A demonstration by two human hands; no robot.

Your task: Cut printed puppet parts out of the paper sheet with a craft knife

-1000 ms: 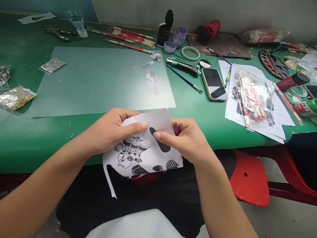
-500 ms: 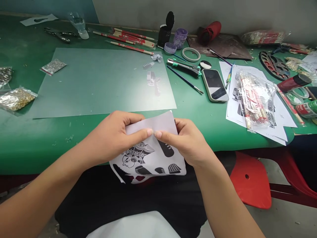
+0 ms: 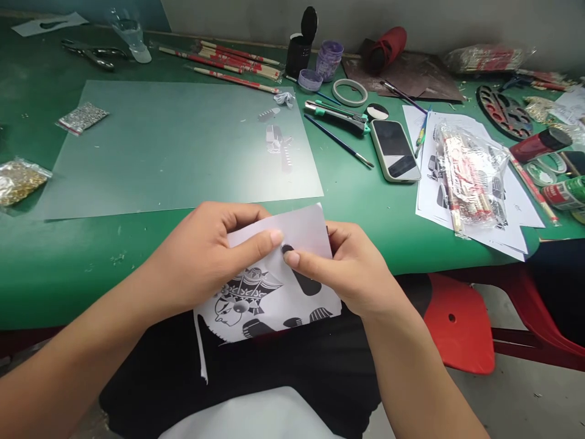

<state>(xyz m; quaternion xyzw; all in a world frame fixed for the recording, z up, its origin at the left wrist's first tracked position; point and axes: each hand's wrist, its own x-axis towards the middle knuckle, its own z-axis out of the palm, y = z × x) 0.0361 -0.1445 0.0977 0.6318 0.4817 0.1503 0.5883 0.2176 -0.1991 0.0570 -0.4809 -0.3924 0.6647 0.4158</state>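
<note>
Between my two hands is a white paper sheet (image 3: 274, 274) printed with black figures, among them a head in an ornate headdress and several dark striped shapes. My left hand (image 3: 219, 253) grips its left side, thumb on the face and fingers behind. On the right side my right hand (image 3: 345, 262) pinches it the same way, its thumb beside a dark printed shape. The sheet is tilted over my lap at the table's front edge. A thin cut strip (image 3: 200, 350) dangles from its lower left. The fingers behind the paper are mostly hidden.
A translucent sheet (image 3: 173, 146) covers the table's left middle. Around it lie a bag of silver bits (image 3: 83, 117), wooden sticks (image 3: 237, 64), a utility knife (image 3: 337, 117), a paintbrush (image 3: 338, 140) and a phone (image 3: 395, 151). Printed papers (image 3: 425, 192) lie at right. A red stool (image 3: 459, 323) stands below.
The paper's lower edge has shifted and its cut strip hangs lower. My right thumb has moved slightly down, exposing the top of the dark shape. The view has shifted a little.
</note>
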